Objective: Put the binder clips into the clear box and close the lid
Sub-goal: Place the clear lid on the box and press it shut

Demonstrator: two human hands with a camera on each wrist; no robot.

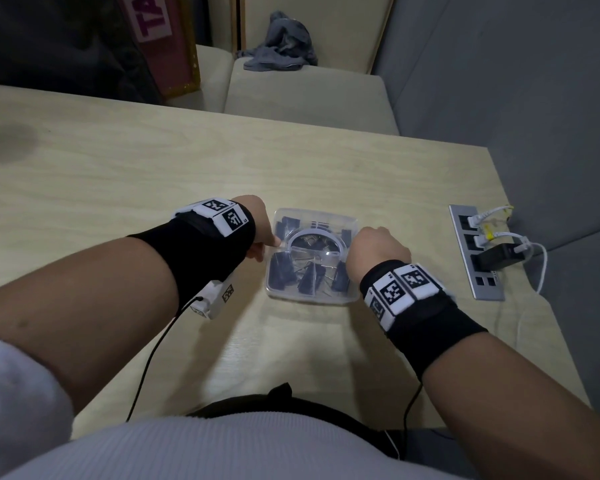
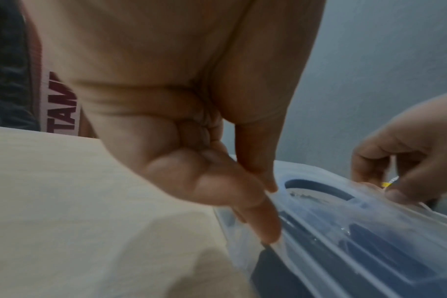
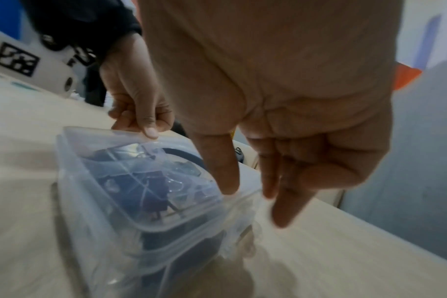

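Note:
The clear box (image 1: 312, 296) stands mid-table with several black binder clips (image 1: 309, 278) inside. Its clear lid (image 1: 326, 216) lies on top, slightly tilted in the right wrist view (image 3: 110, 171). My left hand (image 1: 271, 245) pinches the lid's left edge between thumb and forefinger (image 2: 270, 211). My right hand (image 1: 378, 244) holds the right edge: its thumb presses on the rim (image 3: 230, 189) and the fingers reach down the box's side. Whether the lid is seated all round cannot be told.
A metal power strip (image 1: 478, 258) with plugs and white cables is set in the table near its right edge. Black wrist-camera cables trail toward my body. Beyond the table, a grey cloth (image 1: 278, 46) lies on a seat.

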